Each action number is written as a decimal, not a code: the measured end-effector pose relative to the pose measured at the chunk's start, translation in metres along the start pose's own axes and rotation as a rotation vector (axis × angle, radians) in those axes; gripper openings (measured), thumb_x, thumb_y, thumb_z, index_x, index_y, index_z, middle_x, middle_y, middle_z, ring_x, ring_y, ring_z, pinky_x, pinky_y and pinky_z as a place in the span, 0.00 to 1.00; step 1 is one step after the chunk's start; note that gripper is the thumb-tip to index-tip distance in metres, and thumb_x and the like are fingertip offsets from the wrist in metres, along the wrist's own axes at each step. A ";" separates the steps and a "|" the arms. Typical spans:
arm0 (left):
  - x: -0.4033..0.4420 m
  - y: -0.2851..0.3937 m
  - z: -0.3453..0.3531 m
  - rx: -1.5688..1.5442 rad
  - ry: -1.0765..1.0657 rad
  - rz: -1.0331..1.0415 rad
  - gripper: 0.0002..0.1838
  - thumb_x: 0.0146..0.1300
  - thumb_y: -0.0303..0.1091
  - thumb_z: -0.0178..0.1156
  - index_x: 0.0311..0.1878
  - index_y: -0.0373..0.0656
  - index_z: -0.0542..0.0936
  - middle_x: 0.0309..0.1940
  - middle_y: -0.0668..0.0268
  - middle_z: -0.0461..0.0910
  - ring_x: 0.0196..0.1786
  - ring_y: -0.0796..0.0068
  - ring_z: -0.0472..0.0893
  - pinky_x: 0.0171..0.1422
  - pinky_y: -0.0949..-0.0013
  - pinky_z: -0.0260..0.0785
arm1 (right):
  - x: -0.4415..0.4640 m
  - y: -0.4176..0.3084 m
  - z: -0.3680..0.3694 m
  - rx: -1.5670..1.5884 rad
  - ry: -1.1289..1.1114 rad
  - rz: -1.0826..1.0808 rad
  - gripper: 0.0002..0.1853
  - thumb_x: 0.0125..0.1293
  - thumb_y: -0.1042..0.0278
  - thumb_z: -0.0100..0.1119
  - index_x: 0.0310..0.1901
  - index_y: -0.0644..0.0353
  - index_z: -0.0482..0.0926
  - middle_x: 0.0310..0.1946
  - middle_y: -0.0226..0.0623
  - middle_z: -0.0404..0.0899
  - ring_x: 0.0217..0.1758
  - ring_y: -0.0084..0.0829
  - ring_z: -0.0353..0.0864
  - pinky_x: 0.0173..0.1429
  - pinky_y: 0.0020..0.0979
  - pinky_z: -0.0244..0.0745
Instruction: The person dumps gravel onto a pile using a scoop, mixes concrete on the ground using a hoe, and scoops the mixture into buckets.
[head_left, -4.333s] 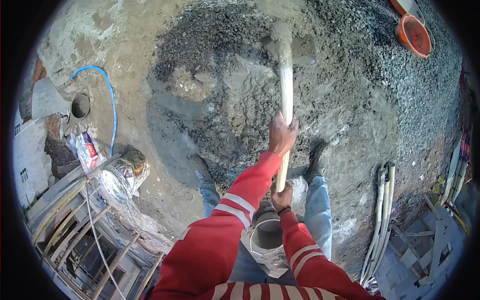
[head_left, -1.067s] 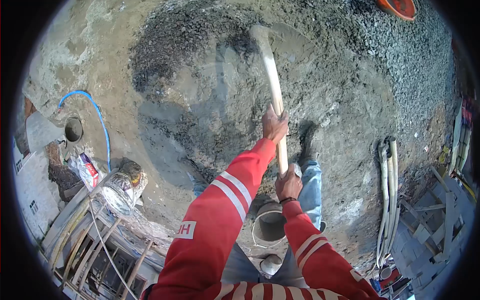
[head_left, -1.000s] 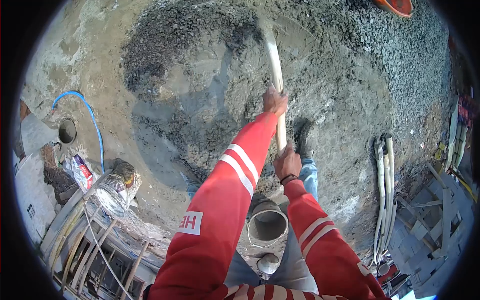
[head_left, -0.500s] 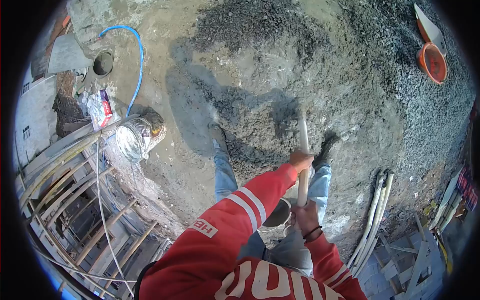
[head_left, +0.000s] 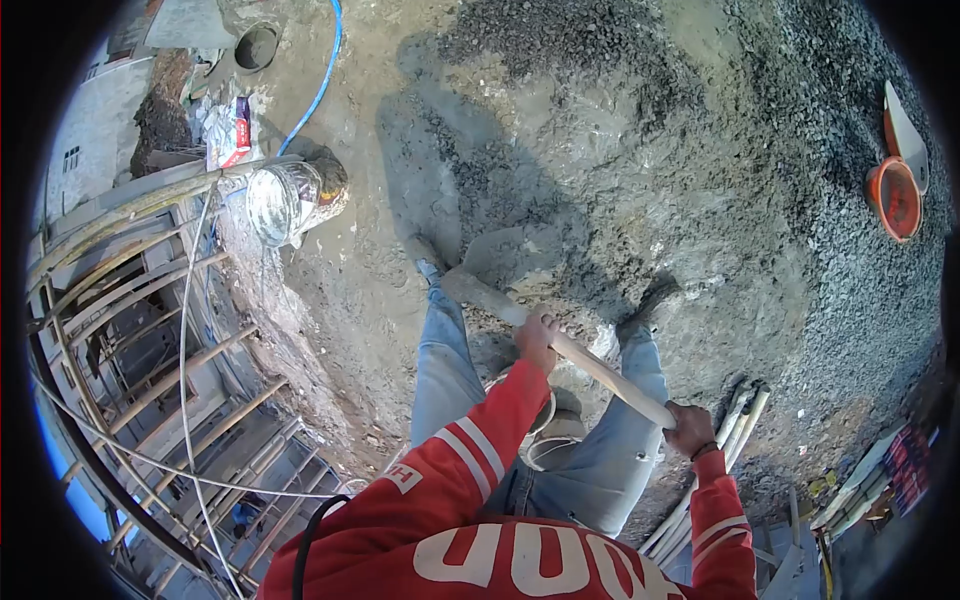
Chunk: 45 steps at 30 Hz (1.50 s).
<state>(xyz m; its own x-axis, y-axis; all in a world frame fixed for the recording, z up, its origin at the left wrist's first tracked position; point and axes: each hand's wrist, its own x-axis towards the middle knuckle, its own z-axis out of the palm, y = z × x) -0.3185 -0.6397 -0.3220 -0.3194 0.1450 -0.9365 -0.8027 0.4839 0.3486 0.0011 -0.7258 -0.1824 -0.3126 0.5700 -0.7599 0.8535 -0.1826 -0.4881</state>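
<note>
My left hand (head_left: 538, 340) is wrapped round the middle of a long-handled hoe (head_left: 610, 376). My right hand (head_left: 690, 430), with a dark band at the wrist, grips the butt end of its pale wooden handle. The tool lies slantwise in front of my legs, and its lower shaft is coated in grey. Its grey blade (head_left: 512, 252) is near my left foot, over the wet mortar (head_left: 590, 270), and blends with it. Both my feet stand in or beside the mix. Buckets (head_left: 557, 452) stand between my legs, partly hidden by my arm and legs.
A mortar-smeared clear container (head_left: 275, 205) stands at left, near a blue hose (head_left: 325, 85) and a bucket (head_left: 256, 47). Gravel (head_left: 860, 250) spreads at right, with an orange bucket (head_left: 897, 200). Poles (head_left: 740, 420) lie by my right side; a pole framework (head_left: 170, 370) is lower left.
The hoe has swung from upright to slanted, its head moving left toward my left foot. My left hand moved left and my right hand moved right. The view has shifted too.
</note>
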 end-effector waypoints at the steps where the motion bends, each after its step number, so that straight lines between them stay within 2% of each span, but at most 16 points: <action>1: -0.030 0.016 0.013 0.033 0.082 -0.009 0.08 0.58 0.31 0.60 0.37 0.44 0.71 0.27 0.70 0.69 0.28 0.72 0.71 0.28 0.64 0.68 | 0.001 -0.009 0.005 -0.007 0.067 0.006 0.14 0.46 0.66 0.63 0.38 0.52 0.79 0.26 0.45 0.81 0.32 0.49 0.81 0.40 0.48 0.76; 5: -0.016 0.023 -0.025 -0.170 -0.143 -0.095 0.07 0.60 0.31 0.59 0.37 0.44 0.71 0.24 0.71 0.69 0.25 0.74 0.71 0.25 0.66 0.67 | -0.017 -0.083 0.024 0.014 -0.002 0.197 0.09 0.46 0.67 0.62 0.33 0.52 0.79 0.22 0.44 0.80 0.29 0.50 0.81 0.39 0.49 0.76; 7: -0.009 0.030 -0.015 0.147 0.056 -0.140 0.06 0.61 0.26 0.57 0.31 0.44 0.69 0.18 0.71 0.67 0.17 0.75 0.69 0.21 0.70 0.67 | 0.006 -0.146 0.032 0.000 -0.044 0.334 0.10 0.46 0.69 0.60 0.34 0.54 0.80 0.24 0.47 0.80 0.31 0.52 0.82 0.41 0.52 0.76; 10: 0.124 0.030 -0.016 0.272 0.000 -0.141 0.07 0.59 0.29 0.60 0.32 0.43 0.70 0.18 0.71 0.68 0.16 0.77 0.69 0.18 0.71 0.64 | 0.101 -0.203 0.077 0.023 0.032 0.482 0.14 0.45 0.71 0.57 0.37 0.60 0.81 0.28 0.55 0.80 0.37 0.58 0.80 0.45 0.54 0.75; 18: 0.209 0.169 0.027 0.374 -0.026 0.085 0.08 0.58 0.28 0.59 0.33 0.40 0.69 0.20 0.69 0.71 0.16 0.78 0.71 0.15 0.73 0.64 | 0.223 -0.300 0.123 0.246 0.190 0.340 0.12 0.43 0.72 0.60 0.32 0.68 0.78 0.26 0.57 0.79 0.33 0.57 0.80 0.41 0.48 0.75; 23: 0.232 0.299 0.073 0.628 -0.048 0.640 0.15 0.54 0.31 0.62 0.42 0.34 0.71 0.28 0.60 0.78 0.21 0.73 0.78 0.24 0.69 0.72 | 0.331 -0.344 0.113 0.326 0.338 0.131 0.14 0.46 0.71 0.61 0.37 0.66 0.78 0.27 0.57 0.80 0.34 0.56 0.81 0.41 0.48 0.76; 26: 0.300 0.337 0.104 1.031 0.140 1.042 0.23 0.56 0.39 0.59 0.49 0.31 0.72 0.33 0.50 0.80 0.35 0.57 0.83 0.41 0.60 0.76 | 0.436 -0.371 0.088 0.249 0.393 -0.052 0.16 0.50 0.68 0.62 0.41 0.65 0.76 0.30 0.58 0.80 0.38 0.57 0.81 0.43 0.49 0.76; 28: 0.298 0.371 0.118 1.519 0.064 1.106 0.29 0.55 0.44 0.56 0.52 0.26 0.73 0.39 0.44 0.80 0.44 0.50 0.82 0.52 0.57 0.73 | 0.490 -0.382 0.071 0.250 0.318 -0.068 0.17 0.52 0.65 0.63 0.41 0.65 0.75 0.33 0.58 0.80 0.41 0.56 0.80 0.45 0.49 0.76; 30: 0.284 0.384 0.135 1.789 -0.044 0.957 0.31 0.55 0.45 0.55 0.52 0.24 0.73 0.43 0.41 0.79 0.47 0.47 0.80 0.56 0.57 0.71 | 0.484 -0.384 0.056 0.234 0.312 -0.051 0.17 0.52 0.64 0.63 0.41 0.64 0.75 0.34 0.58 0.80 0.42 0.56 0.81 0.46 0.49 0.77; 32: 0.302 0.368 0.130 1.487 0.117 0.803 0.25 0.57 0.46 0.58 0.47 0.31 0.80 0.53 0.44 0.76 0.54 0.53 0.78 0.60 0.56 0.70 | 0.455 -0.382 0.045 0.189 0.209 0.037 0.17 0.52 0.63 0.64 0.41 0.63 0.76 0.36 0.57 0.81 0.42 0.56 0.81 0.47 0.48 0.77; 35: 0.300 0.289 0.087 1.695 0.251 0.927 0.19 0.58 0.43 0.56 0.43 0.36 0.82 0.45 0.51 0.80 0.47 0.54 0.81 0.59 0.56 0.71 | 0.378 -0.350 0.060 0.036 0.129 0.135 0.18 0.51 0.64 0.64 0.42 0.61 0.74 0.35 0.56 0.81 0.41 0.57 0.82 0.46 0.49 0.78; 36: 0.330 0.262 0.056 2.206 -0.108 1.117 0.15 0.57 0.40 0.54 0.36 0.43 0.85 0.36 0.58 0.83 0.45 0.55 0.82 0.53 0.55 0.72 | 0.350 -0.337 0.071 0.048 0.114 0.188 0.20 0.49 0.64 0.65 0.43 0.60 0.72 0.34 0.56 0.81 0.39 0.57 0.82 0.44 0.50 0.79; 37: 0.324 0.233 0.039 2.154 -0.194 1.034 0.11 0.57 0.38 0.55 0.34 0.43 0.82 0.32 0.60 0.81 0.39 0.58 0.80 0.46 0.57 0.70 | 0.325 -0.314 0.090 0.005 0.131 0.186 0.19 0.49 0.65 0.64 0.43 0.60 0.72 0.32 0.56 0.81 0.37 0.56 0.83 0.42 0.51 0.79; 40: 0.281 0.138 -0.006 0.759 -0.110 0.125 0.06 0.58 0.30 0.58 0.27 0.43 0.72 0.20 0.65 0.73 0.20 0.66 0.74 0.24 0.62 0.67 | 0.238 -0.269 0.109 -0.038 0.002 0.282 0.17 0.51 0.68 0.59 0.43 0.60 0.71 0.30 0.54 0.81 0.37 0.56 0.83 0.42 0.52 0.78; 43: 0.224 0.076 -0.042 0.358 -0.129 -0.165 0.08 0.57 0.25 0.60 0.27 0.42 0.69 0.16 0.68 0.69 0.14 0.71 0.71 0.16 0.66 0.65 | 0.164 -0.245 0.112 -0.029 -0.061 0.412 0.16 0.50 0.67 0.61 0.42 0.58 0.72 0.31 0.52 0.82 0.38 0.57 0.81 0.45 0.53 0.75; 45: 0.176 0.053 -0.042 0.392 -0.043 -0.082 0.08 0.56 0.25 0.60 0.28 0.42 0.70 0.16 0.68 0.69 0.14 0.73 0.70 0.16 0.68 0.64 | 0.124 -0.227 0.124 -0.002 -0.035 0.458 0.17 0.51 0.65 0.62 0.43 0.57 0.74 0.31 0.53 0.81 0.39 0.56 0.81 0.44 0.52 0.76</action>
<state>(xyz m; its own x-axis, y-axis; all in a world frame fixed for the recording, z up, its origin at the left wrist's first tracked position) -0.4383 -0.6252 -0.4666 -0.2342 0.1240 -0.9643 -0.5688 0.7869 0.2393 -0.2828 -0.7128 -0.2186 0.0836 0.4036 -0.9111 0.9077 -0.4081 -0.0975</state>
